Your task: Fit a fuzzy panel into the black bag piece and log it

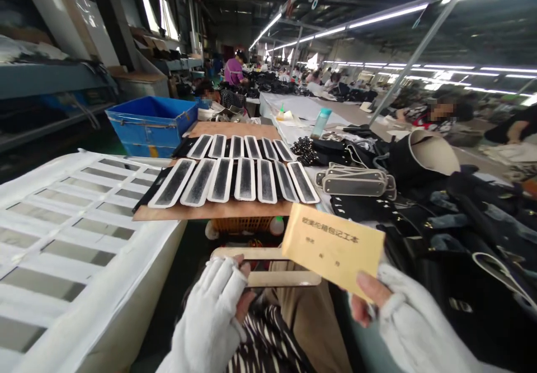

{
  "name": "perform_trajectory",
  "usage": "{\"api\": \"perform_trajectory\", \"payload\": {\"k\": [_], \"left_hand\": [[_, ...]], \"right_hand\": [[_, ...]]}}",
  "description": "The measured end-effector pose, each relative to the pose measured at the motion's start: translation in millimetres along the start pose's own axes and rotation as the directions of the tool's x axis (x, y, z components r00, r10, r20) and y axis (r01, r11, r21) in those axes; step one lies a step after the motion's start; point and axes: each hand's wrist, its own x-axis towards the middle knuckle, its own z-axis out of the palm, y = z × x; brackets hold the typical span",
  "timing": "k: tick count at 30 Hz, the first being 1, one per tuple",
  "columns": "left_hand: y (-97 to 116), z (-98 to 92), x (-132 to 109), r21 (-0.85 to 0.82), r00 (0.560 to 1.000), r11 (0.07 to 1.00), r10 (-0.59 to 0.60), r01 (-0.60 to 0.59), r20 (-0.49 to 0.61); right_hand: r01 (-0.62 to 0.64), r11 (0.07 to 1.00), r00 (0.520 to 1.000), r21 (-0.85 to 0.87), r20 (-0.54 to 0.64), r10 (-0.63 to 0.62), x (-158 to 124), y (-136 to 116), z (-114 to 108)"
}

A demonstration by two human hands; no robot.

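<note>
Risk: your yellow booklet [333, 248] is pinched only at its near right corner, so it could slip or fold and drop into the gap below. Its far edge hangs just beside the brown board [218, 209]; a swing could nudge the near row of black-and-white strips [235, 180] out of line.

Right hand [380, 303]: gloved, fingertips bare, thumb clamped on the booklet's corner, held near and right of centre.

Left hand [220, 300]: gloved, fingers curled shut around the near end of two pale flat sticks [268, 265], which lie low between both hands.

Far left: blue crate [151, 121]. Right: black bag parts [419, 194], well apart from the booklet.
</note>
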Motion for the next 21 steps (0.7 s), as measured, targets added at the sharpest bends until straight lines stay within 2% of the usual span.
{"api": "perform_trajectory", "payload": {"k": [2,4,7,12,14,17,21], "left_hand": [[7.0,-2.9,-3.1,0.002,1.000,1.000,0.009,-0.009,-0.007],[9.9,-1.3,-7.1,-0.004,0.999,1.000,0.001,-0.001,0.039],[10.1,8.9,-12.5,-0.003,0.985,1.000,-0.011,0.011,0.174],[13.4,31.8,-3.2,0.029,0.953,1.000,-0.008,-0.001,0.303],[15.4,37.4,6.3,0.013,0.920,1.000,0.000,-0.005,0.392],[16.3,40.6,17.4,-0.018,0.865,1.000,0.000,0.011,0.501],[16.4,39.7,21.3,-0.029,0.822,0.998,-0.027,0.054,0.568]], "right_hand": [[-0.076,0.981,0.982,0.181,0.182,0.042,0.9,9.9,30.3],[-0.163,0.948,0.947,0.272,0.314,0.073,4.3,26.0,55.8],[-0.250,0.937,0.927,0.244,0.340,0.159,9.3,46.8,73.3],[-0.223,0.973,0.915,0.064,0.359,0.186,13.0,45.0,65.0],[-0.213,0.977,0.916,0.025,0.353,0.191,14.8,40.7,61.8],[-0.252,0.967,0.907,0.035,0.358,0.223,19.3,42.5,59.7],[-0.315,0.943,0.904,0.110,0.336,0.263,23.7,54.8,56.0]]}}
